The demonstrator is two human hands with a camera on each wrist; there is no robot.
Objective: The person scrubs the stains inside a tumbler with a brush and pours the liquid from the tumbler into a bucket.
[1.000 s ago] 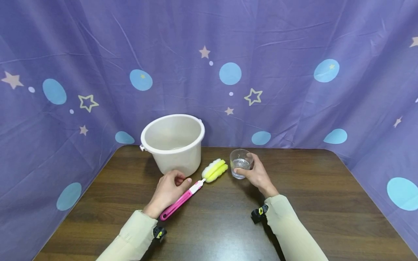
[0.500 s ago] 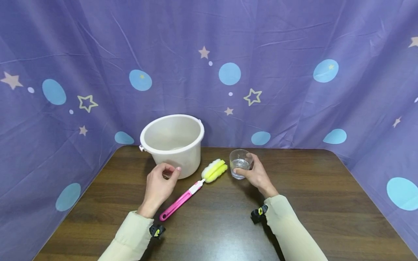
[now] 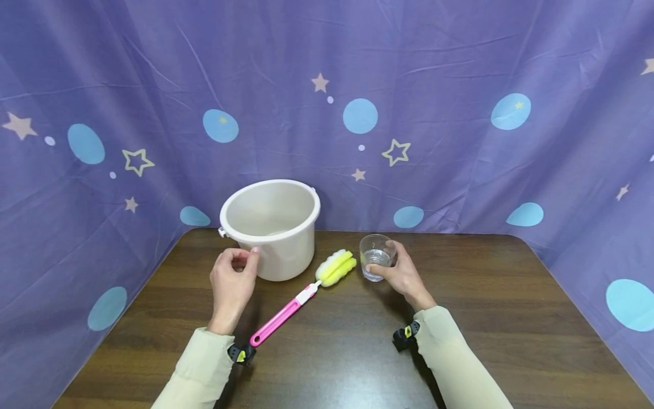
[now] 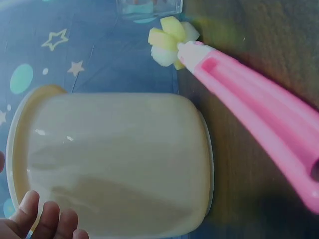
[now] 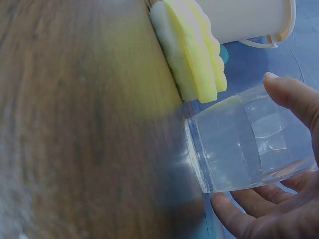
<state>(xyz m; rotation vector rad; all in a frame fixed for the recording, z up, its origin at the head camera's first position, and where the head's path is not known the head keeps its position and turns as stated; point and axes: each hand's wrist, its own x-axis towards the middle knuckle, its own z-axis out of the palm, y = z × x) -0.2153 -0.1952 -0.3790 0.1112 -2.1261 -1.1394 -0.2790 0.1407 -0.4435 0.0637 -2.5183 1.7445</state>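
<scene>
My right hand (image 3: pixel 405 275) holds a clear drinking glass (image 3: pixel 371 264) with water in it. In the right wrist view the thumb lies along one side of the glass (image 5: pixel 227 144) and the fingers along the other. My left hand (image 3: pixel 232 287) holds nothing and hovers in front of the left side of a white bucket (image 3: pixel 283 258), its fingers loosely bent. Whether a fingertip touches the bucket cannot be told. Between the hands lies a sponge bottle brush (image 3: pixel 278 322), its pink handle toward me and its yellow and white sponge head (image 3: pixel 336 268) near the glass.
Everything stands on a dark wooden table (image 3: pixel 485 318). A purple curtain (image 3: pixel 439 74) with stars and dots hangs right behind the table's back edge. The bucket's inside shows from above, and a thin handle (image 5: pixel 260 46) hangs at its rim.
My left hand has moved left and slightly up, away from the brush handle to the bucket's left front. The right hand, glass, brush and bucket have stayed in place.
</scene>
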